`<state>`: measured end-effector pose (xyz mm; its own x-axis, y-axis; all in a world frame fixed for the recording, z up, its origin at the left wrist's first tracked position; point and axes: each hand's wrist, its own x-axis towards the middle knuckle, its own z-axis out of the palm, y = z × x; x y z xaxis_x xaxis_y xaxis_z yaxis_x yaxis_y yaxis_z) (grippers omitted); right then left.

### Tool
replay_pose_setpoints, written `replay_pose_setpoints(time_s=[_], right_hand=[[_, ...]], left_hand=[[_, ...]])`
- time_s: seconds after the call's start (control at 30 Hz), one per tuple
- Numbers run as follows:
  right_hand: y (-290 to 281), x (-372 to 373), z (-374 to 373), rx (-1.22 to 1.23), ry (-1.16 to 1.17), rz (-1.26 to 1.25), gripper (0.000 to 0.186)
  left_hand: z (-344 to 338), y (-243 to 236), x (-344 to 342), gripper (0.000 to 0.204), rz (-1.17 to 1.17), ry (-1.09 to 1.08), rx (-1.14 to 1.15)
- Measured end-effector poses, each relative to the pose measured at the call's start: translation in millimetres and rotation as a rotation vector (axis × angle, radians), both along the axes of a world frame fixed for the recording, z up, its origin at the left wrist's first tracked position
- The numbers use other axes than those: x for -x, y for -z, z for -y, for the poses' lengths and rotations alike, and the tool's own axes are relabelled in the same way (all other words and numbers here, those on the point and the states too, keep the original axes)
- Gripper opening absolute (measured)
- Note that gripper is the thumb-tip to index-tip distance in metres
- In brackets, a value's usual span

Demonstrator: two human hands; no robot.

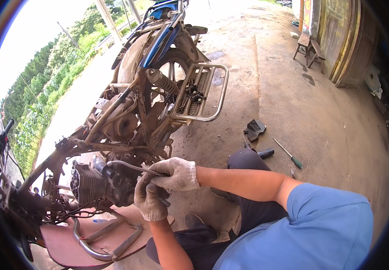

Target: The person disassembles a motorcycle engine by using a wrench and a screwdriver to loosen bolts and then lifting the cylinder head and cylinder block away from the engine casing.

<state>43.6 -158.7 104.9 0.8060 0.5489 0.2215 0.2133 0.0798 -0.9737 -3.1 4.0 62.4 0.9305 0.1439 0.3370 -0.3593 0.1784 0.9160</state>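
Observation:
My right hand [178, 174], in a pale knit glove, pinches the end of a grey flexible cable [131, 166]. From there the cable runs left to the motorcycle engine [88, 182], entering near its finned cylinder. Just below, my left hand [148, 202], gloved too, has its fingers curled beside the right fingertips. A dark piece [163, 198] shows at its palm, mostly hidden, so its kind is unclear. Both hands are close together, in front of the engine's near side.
The stripped motorcycle frame [133, 96] fills the left, with a metal rack [221, 94] jutting out. A pink board [59, 240] bears a bent chrome bar [84, 245]. On the concrete lie a green-handled screwdriver [296, 162] and a black cover [254, 129]. A wooden stool [309, 48] stands farther off.

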Motion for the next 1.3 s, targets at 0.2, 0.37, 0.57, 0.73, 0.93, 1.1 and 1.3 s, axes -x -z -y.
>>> replay_pose_setpoints(time_s=[0.2,0.37,0.57,0.73,0.93,1.1,1.3], right_hand=[[-54,-8,80,0.073,0.317,0.334,0.024],[-71,32,230,-0.088,0.631,0.034,0.020],[11,75,357,-0.550,1.109,-0.084,0.027],[37,58,384,-0.069,1.133,-0.071,0.016],[113,24,454,0.665,1.157,0.075,0.010],[125,11,479,0.940,1.138,0.257,0.012],[133,8,521,1.310,1.024,0.370,0.019]], left_hand=[[25,-20,-30,0.027,-0.246,-0.044,-0.019],[54,-42,-124,0.021,-0.197,0.097,-0.538],[172,-50,-318,0.023,0.342,0.177,-1.074],[224,-46,-435,0.024,0.273,0.126,-1.400],[264,-12,-495,0.026,0.359,0.307,-1.602],[229,-12,-507,0.036,0.254,0.377,-1.382],[215,-22,-355,0.027,0.025,0.202,-0.485]])
